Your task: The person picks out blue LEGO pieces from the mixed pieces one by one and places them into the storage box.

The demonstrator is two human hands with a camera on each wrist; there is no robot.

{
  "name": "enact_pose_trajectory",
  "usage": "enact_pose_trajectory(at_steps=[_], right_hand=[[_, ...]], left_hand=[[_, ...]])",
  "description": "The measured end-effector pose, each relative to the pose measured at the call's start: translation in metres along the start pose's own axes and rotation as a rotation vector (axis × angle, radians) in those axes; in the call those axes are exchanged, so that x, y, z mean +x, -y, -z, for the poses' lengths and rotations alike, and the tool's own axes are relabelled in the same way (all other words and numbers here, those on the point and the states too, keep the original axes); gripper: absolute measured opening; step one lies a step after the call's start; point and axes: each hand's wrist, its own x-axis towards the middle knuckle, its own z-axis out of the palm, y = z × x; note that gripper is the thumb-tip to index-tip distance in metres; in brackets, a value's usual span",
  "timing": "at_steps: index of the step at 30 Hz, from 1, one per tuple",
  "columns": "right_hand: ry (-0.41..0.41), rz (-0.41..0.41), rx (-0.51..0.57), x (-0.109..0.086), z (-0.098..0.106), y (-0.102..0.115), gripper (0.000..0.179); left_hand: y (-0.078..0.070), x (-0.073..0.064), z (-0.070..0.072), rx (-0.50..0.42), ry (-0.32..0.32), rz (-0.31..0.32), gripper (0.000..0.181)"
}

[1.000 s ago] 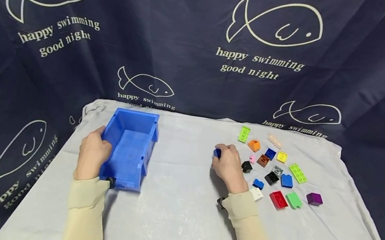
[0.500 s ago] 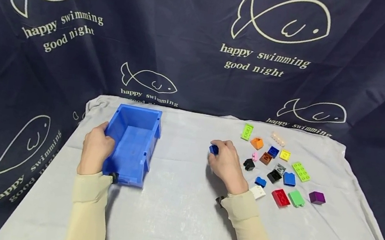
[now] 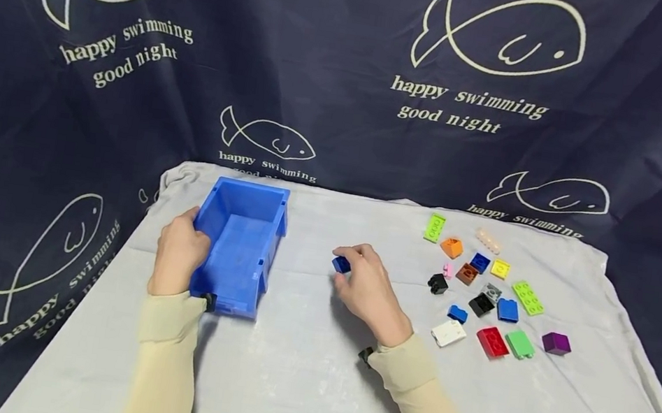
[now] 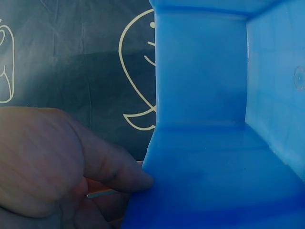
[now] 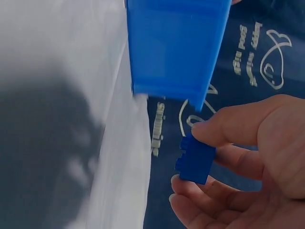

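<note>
R hand (image 3: 370,290) pinches 1 brick (image 5: 197,161) (dk blue), L hand (image 3: 180,252) grips bin (image 3: 251,204)

Seen below the bin (image 5: 176,50), the right hand (image 5: 276,152) pinches a blue block (image 5: 197,161), while white cloth (image 5: 71,95) spreads at the bin's left and a dark curtain (image 5: 233,95) is behind the bin.
</note>
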Motion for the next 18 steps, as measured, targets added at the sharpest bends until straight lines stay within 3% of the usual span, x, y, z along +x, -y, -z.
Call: enact_pose_trajectory(at_steps=[9,18], right_hand=[[-0.029,0.138,-0.018,0.015,0.0,0.028,0.038],[-0.004,0.171,0.0,0.033,-0.003,0.058,0.039]], left_hand=[[-0.001,0.003,-0.001,-0.011,-0.02,-0.025,0.065],[0.004,0.0,-0.001,-0.026,-0.012,-0.015,0.065]])
